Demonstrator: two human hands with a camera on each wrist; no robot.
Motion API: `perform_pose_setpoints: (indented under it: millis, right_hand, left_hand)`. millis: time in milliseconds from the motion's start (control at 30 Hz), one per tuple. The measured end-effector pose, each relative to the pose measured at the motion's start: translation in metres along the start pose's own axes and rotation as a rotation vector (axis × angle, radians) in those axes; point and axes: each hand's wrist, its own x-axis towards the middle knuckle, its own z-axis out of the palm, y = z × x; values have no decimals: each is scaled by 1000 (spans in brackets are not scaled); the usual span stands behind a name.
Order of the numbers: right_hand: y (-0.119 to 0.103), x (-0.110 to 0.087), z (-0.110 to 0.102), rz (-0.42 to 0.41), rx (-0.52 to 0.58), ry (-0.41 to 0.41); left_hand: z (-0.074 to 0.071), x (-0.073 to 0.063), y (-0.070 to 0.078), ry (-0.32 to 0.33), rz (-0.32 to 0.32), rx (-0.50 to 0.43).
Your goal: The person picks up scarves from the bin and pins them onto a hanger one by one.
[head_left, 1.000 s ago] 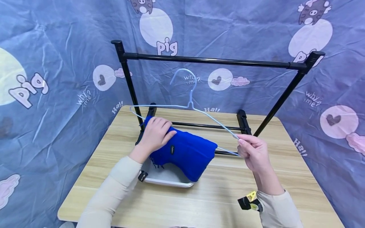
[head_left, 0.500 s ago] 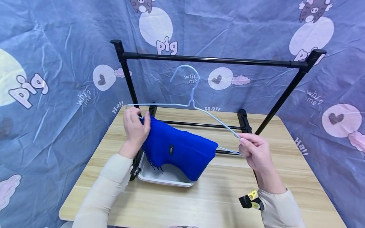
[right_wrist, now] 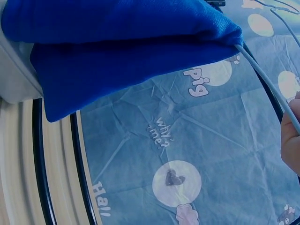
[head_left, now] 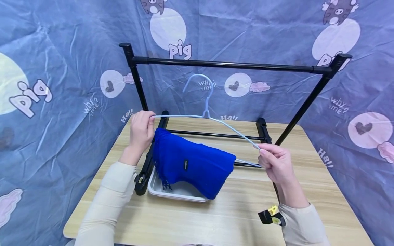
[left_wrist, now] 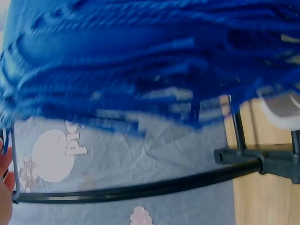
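Note:
A pale blue wire hanger (head_left: 229, 126) is held up between both hands, its hook pointing upward below the rack's top bar. My left hand (head_left: 141, 131) grips its left end, and my right hand (head_left: 276, 163) pinches its right end. Over the hanger's lower bar drapes a blue scarf (head_left: 194, 160) with a small black label and a fringe at its left side. In the left wrist view the scarf's fringe (left_wrist: 154, 89) hangs across the top. The right wrist view shows the folded scarf (right_wrist: 126, 61) with the wire coming out of its fold.
A black garment rack (head_left: 227, 64) stands on the wooden table (head_left: 234, 215), its top bar behind the hanger. Partly under the scarf sits a white tray (head_left: 178, 197). A blue patterned cloth (head_left: 77, 51) surrounds the table at the back and sides.
My left hand has left the scarf's top edge and moved left and up to the hanger's left end. The right hand keeps its pinch, nearly still.

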Motion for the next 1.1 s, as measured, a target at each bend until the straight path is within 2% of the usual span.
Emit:
perform_pose_setpoints:
  millis: [133,267,400,533,667,867,1100]
  right_hand:
    - [1,0,-3,5,-12,12]
    - [4,0,-8,24,-14,29]
    - [6,-1,-14,46,10,37]
    - [8,-3,-20,65,20,44]
    - [8,-4,-24,81,8,49]
    - [9,-4,-30,95,-5,51]
    - [8,-6,-34,102,-12,70]
  left_hand:
    - [-1,-2,-5,16,-42,-113]
    - [0,-2,-5,80,-82,-208]
    - [1,-1,-2,137,-111,-269]
    - [-1,-1,2,149,-132,-307]
    - [-5,0,6,121,-188,-369]
    - [-12,2,10,55,-320,-520]
    - [-25,10,17,-58,-454,-661]
